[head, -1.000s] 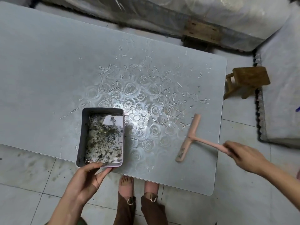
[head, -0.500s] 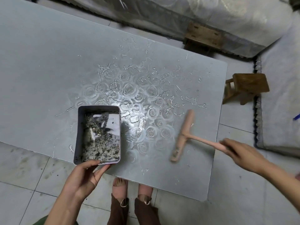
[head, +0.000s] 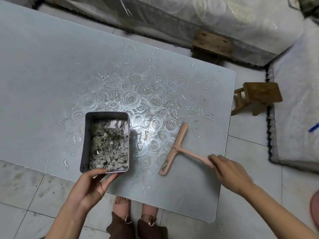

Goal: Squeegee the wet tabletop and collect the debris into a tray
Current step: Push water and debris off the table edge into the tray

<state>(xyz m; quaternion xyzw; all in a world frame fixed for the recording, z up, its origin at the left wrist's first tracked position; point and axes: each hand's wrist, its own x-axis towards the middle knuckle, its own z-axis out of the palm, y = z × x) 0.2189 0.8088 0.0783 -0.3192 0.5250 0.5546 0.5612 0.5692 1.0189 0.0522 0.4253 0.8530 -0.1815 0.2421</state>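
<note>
A grey rectangular tray (head: 86,140) with dark wet debris (head: 108,149) in it sits on the tabletop (head: 43,69) near the front edge. My left hand (head: 91,185) grips the tray's near rim, thumb on top. A pink T-shaped squeegee (head: 174,149) lies with its blade on the table to the right of the tray. My right hand (head: 229,171) holds the end of its handle. Water streaks and droplets (head: 155,87) spread over the middle and right of the table.
A small wooden stool (head: 259,95) stands on the tiled floor past the table's right edge. Covered mattresses (head: 224,23) line the back and right side. My feet (head: 136,216) are below the front edge.
The squeegee slid left towards the tray with my right hand, then stopped beside it. The tray stayed in my left hand's grip and its debris shifted a little.
</note>
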